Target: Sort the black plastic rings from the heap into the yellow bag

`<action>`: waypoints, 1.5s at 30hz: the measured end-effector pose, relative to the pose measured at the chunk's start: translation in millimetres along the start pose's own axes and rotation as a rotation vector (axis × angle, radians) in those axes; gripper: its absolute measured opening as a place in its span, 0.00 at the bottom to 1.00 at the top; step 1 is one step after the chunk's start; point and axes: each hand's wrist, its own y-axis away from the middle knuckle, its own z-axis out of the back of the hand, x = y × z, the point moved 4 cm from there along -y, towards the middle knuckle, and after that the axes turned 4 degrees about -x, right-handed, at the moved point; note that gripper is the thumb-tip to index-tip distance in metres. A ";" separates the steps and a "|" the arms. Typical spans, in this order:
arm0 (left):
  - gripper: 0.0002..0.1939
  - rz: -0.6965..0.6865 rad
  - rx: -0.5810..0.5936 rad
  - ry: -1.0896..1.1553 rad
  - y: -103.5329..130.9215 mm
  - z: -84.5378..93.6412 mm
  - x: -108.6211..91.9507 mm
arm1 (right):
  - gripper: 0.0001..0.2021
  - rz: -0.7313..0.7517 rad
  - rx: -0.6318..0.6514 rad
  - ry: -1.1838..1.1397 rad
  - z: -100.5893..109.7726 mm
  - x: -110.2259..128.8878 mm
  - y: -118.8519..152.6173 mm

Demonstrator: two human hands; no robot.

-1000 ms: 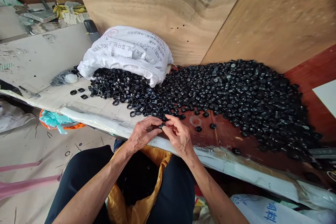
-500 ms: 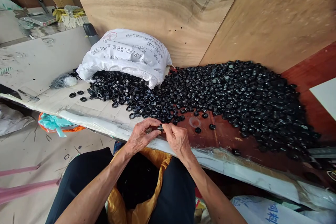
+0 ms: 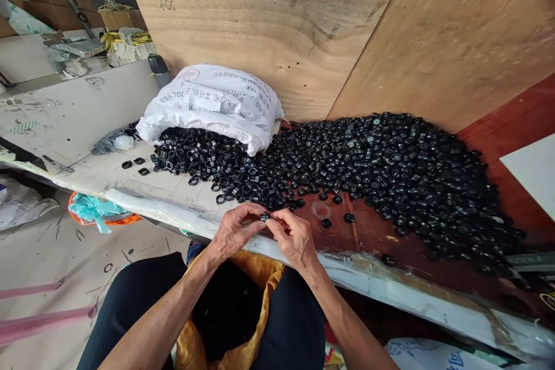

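Observation:
Over the table's front edge, my left hand [image 3: 234, 232] pinches a small black plastic cap [image 3: 265, 217] between thumb and fingers. My right hand [image 3: 295, 237] meets it from the other side, thumb and fingertips closed on the same cap. Just beyond my fingers lie loose black rings [image 3: 249, 188], spilling from under a white printed sack [image 3: 212, 101]. To the right spreads a large heap of black caps [image 3: 381, 162]. Several stray caps [image 3: 326, 223] rest on the red board near my right hand. Between my knees is an open yellow bag [image 3: 271, 295] with a dark inside.
A wooden panel [image 3: 260, 34] stands behind the heaps. At the far left end of the table lies a clear plastic bag [image 3: 106, 139], with a dark-lidded bottle [image 3: 158, 69] behind. A turquoise bag in an orange-rimmed container [image 3: 97, 211] is on the floor. The table edge [image 3: 173, 205] is plastic-wrapped.
The camera view has tilted up, so the scene sits lower. My right fingers have shifted slightly around the small black cap, which both hands keep holding in nearly the same place.

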 end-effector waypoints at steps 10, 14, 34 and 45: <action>0.08 -0.151 -0.149 -0.285 60.2 0.8 0.2 | 0.07 -0.361 0.111 -0.220 -22.0 9.4 36.6; 0.13 -0.278 0.009 -0.446 77.1 14.7 -19.9 | 0.05 -0.511 0.162 -0.195 -34.7 14.0 56.7; 0.03 -0.063 -0.201 -0.928 -7.2 15.7 16.3 | 0.06 0.134 -0.056 0.624 16.5 -37.1 -1.9; 0.12 -0.185 -0.154 -0.835 -2.0 11.7 10.9 | 0.09 0.108 0.020 0.281 -2.4 -14.7 -7.8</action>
